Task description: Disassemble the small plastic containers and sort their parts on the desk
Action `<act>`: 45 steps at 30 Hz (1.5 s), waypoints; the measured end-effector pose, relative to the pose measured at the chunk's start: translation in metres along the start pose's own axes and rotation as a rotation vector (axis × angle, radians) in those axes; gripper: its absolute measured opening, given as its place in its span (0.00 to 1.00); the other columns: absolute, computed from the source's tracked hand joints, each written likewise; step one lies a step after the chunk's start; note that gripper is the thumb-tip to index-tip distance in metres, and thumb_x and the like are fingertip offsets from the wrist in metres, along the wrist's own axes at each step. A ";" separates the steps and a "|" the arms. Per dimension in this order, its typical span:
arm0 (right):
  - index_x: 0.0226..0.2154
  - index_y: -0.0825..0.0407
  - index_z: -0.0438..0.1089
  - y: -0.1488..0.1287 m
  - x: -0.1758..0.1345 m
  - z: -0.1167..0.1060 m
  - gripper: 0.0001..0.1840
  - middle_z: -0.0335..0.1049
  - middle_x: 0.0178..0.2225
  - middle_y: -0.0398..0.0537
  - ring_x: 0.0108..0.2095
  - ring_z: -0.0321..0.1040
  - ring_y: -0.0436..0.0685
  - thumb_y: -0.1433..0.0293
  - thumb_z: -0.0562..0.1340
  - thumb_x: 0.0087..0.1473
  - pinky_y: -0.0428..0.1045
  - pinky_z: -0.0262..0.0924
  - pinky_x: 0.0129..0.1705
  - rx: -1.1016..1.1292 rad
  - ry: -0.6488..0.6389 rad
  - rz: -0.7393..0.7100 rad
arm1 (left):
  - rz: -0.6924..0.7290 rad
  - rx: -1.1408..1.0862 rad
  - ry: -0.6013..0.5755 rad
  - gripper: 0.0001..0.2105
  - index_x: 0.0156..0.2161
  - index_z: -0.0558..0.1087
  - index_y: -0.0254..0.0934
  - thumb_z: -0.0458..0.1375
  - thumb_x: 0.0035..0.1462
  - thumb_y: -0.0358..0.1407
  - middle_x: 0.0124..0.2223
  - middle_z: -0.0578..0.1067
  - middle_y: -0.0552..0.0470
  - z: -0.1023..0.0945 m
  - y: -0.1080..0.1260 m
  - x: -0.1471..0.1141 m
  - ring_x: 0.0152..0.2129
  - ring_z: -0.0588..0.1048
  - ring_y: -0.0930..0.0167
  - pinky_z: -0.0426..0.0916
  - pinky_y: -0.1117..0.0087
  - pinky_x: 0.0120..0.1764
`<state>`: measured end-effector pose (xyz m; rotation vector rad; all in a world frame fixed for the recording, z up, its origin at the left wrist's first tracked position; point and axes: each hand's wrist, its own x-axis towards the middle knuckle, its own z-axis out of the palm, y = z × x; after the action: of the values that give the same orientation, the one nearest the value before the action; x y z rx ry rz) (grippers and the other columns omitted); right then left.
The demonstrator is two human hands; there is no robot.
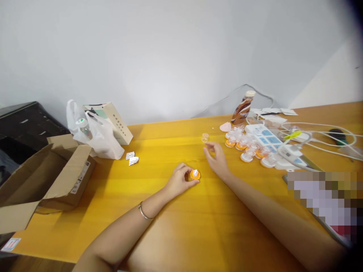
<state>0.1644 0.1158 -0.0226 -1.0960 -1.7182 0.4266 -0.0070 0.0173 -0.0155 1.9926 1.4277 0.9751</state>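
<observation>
So the left hand (180, 179) is gripping a small round orange container (195, 175) with a crumpled-looking white bit (195, 172) poking up in its middle, thumb on the near side and fingers curling round the far side, and it's all sitting around the middle of the yellow-brown wooden desk (170, 143). The right hand (217, 160) isn't gripping anything I can see; it's hovering half open with the fingers stretching toward some small clear round plastic pieces (205, 137), and I can't tell if the fingertips are actually touching them. Off to the right, a bunch of small clear-and-orange round containers (241, 145) is crowding up against a white power strip with blue panels (265, 136), with a pale pink flat piece (225, 127) lying just beside them and a brown drink bottle with a white cap (243, 108) standing behind. White cables (326, 133) are looping around over there too. On the left, two crinkled silver foil scraps (132, 158) are lying near a white plastic bag (104, 141), a cream cardboard box with dark lettering (117, 122) is standing behind the bag, and an open brown cardboard carton (66, 175) is sitting closest to the desk's left end.
</observation>
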 end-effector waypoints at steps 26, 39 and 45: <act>0.32 0.50 0.65 -0.040 -0.053 -0.019 0.05 0.67 0.34 0.48 0.38 0.64 0.57 0.73 0.54 0.54 0.53 0.57 0.42 0.101 -0.426 -0.197 | 0.055 0.187 -0.092 0.13 0.42 0.73 0.42 0.59 0.52 0.43 0.37 0.69 0.52 0.000 0.010 -0.001 0.37 0.66 0.69 0.58 0.66 0.43; 0.28 0.49 0.64 -0.032 -0.048 -0.013 0.14 0.68 0.25 0.41 0.28 0.66 0.51 0.58 0.63 0.45 0.49 0.63 0.36 0.642 -0.294 0.328 | 0.158 0.199 -0.224 0.15 0.43 0.72 0.42 0.60 0.48 0.39 0.44 0.70 0.51 -0.013 0.017 -0.012 0.42 0.67 0.68 0.56 0.65 0.47; 0.25 0.51 0.69 -0.032 -0.044 -0.020 0.19 0.69 0.21 0.42 0.24 0.65 0.51 0.52 0.63 0.43 0.48 0.63 0.31 0.625 -0.317 0.381 | 0.228 0.231 -0.268 0.17 0.46 0.70 0.42 0.59 0.49 0.43 0.47 0.70 0.49 -0.008 0.027 -0.025 0.44 0.66 0.67 0.56 0.65 0.46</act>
<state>0.1704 0.0591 -0.0162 -0.9093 -1.4667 1.3365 -0.0026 -0.0155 0.0032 2.3921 1.2309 0.6212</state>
